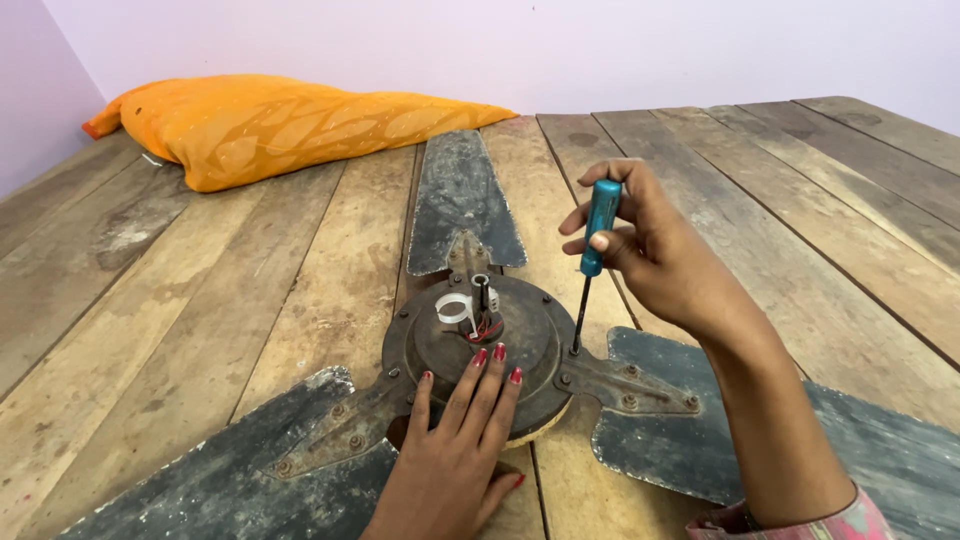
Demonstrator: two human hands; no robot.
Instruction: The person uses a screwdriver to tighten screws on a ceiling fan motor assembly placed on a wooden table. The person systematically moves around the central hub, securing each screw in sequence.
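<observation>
Ceiling fan (470,345) lies flat on the plank table (250,300), motor housing up; everything below is placed relative to that motor hub. My left hand (450,455) is on the near side of the hub, palm down, fingers spread apart and pressed flat on the housing top, fingertips just short of the centre shaft (481,292). It grips nothing, only bears down. My right hand (650,250) is up and to the right of the hub, fingers and thumb clamped around the blue handle of a screwdriver (592,262). The screwdriver stands nearly upright, tip down at the hub's right rim, touching at or next to a screw where the right blade bracket (625,385) joins; can't tell if the tip is seated in the head. White ring (455,308) and red wires (487,328) sit at the hub centre beside the shaft. Three dark, worn blades: one runs away from the hub, one to the near left, one to the near right. Orange cushion (270,125) lies well beyond the hub, at the far left by the wall.
</observation>
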